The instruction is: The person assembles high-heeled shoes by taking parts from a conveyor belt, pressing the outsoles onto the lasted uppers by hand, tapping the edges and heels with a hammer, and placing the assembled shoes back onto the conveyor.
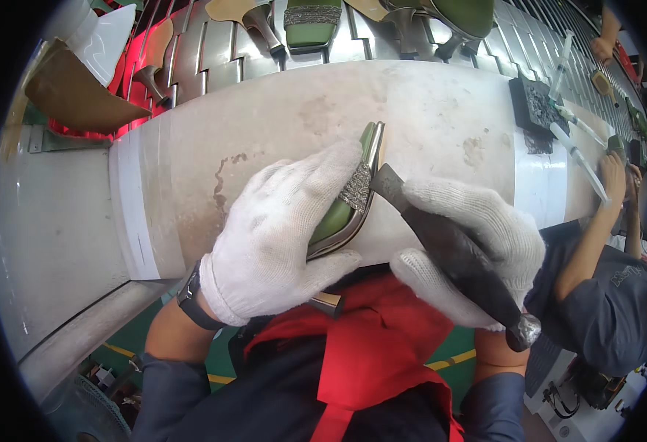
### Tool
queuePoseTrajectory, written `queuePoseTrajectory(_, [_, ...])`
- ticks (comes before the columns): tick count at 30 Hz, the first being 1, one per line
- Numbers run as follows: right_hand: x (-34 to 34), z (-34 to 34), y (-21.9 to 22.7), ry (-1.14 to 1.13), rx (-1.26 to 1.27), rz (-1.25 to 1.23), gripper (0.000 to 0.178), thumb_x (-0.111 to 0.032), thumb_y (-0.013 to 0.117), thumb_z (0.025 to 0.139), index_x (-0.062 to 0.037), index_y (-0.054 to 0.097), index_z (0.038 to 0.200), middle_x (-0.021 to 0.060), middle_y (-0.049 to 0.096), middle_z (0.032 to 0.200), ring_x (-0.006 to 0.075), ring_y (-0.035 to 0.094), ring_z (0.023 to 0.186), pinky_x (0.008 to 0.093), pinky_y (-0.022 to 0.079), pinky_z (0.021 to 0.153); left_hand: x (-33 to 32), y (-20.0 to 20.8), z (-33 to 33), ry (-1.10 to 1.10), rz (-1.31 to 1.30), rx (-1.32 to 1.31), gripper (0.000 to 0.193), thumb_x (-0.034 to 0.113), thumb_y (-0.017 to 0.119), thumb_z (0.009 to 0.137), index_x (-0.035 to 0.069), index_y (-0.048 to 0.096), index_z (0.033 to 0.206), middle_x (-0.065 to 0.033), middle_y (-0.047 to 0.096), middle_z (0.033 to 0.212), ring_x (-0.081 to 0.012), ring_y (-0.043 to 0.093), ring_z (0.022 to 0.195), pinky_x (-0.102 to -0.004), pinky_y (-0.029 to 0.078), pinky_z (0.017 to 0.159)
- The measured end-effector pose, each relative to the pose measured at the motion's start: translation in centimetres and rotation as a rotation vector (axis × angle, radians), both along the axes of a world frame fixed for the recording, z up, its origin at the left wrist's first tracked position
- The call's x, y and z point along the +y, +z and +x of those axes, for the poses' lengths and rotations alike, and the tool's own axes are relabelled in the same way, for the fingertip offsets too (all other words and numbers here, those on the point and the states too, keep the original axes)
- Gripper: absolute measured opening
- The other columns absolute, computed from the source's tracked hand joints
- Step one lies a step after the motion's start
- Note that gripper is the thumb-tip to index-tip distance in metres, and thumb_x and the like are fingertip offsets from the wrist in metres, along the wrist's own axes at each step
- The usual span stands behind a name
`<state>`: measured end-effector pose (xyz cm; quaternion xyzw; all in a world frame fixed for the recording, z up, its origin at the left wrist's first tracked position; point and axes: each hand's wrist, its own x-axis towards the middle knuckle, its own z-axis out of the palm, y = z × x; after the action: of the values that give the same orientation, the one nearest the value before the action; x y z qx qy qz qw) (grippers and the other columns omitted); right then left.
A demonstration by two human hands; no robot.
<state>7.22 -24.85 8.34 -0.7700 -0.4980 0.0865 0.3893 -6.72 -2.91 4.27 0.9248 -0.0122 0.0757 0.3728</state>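
Note:
My left hand (pixel 283 221), in a white knit glove, is closed around a green high-heeled sandal (pixel 338 217) with a glittery silver band and a metallic edge. The sandal is tilted on its side above the near edge of the bench, its toe pointing away from me. Its heel (pixel 328 302) shows below my thumb. My right hand (pixel 478 236), gloved too, grips a dark hammer-like tool (pixel 452 247). The tool has a flat flared end near the sandal's right edge and a shiny rounded end toward me. Whether the flat end touches the sandal, I cannot tell.
Beyond the pale stained bench (pixel 264 110) runs a slatted metal conveyor (pixel 220 48) carrying several heeled shoes, among them a green sandal (pixel 312 22). Syringes (pixel 579 158) lie by a dark block (pixel 535 107) at right, near a co-worker's arm (pixel 596 228). Brown sheet (pixel 76 88) stands at far left.

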Motion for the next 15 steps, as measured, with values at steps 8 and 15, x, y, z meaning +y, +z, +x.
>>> queuePoseTrajectory(8, [0.8,0.6,1.0,-0.002,0.007,-0.061,0.048,-0.016,0.091,0.077,-0.0043,0.080,0.122,0.0123,0.082,0.104,0.0227,0.082,0.094,0.0329,0.062,0.084,0.0,-0.4,0.1,0.008,0.018,-0.021,0.098,0.019,0.096,0.076,-0.002,0.050,0.160,-0.0235,0.066,0.142,-0.0444,0.065,0.129,-0.0511,0.048,0.113])
queuePoseTrajectory(15, [1.8,0.6,2.0,-0.014,-0.078,-0.167,0.047,-0.015,0.093,0.074,-0.0052,0.081,0.119,0.0108,0.083,0.106,0.0243,0.081,0.090,0.0327,0.062,0.084,-0.5,-0.4,0.6,0.008,0.044,-0.038,0.094,0.024,0.095,0.078,0.000,0.051,0.158,-0.0249,0.064,0.147,-0.0444,0.065,0.130,-0.0506,0.048,0.113])
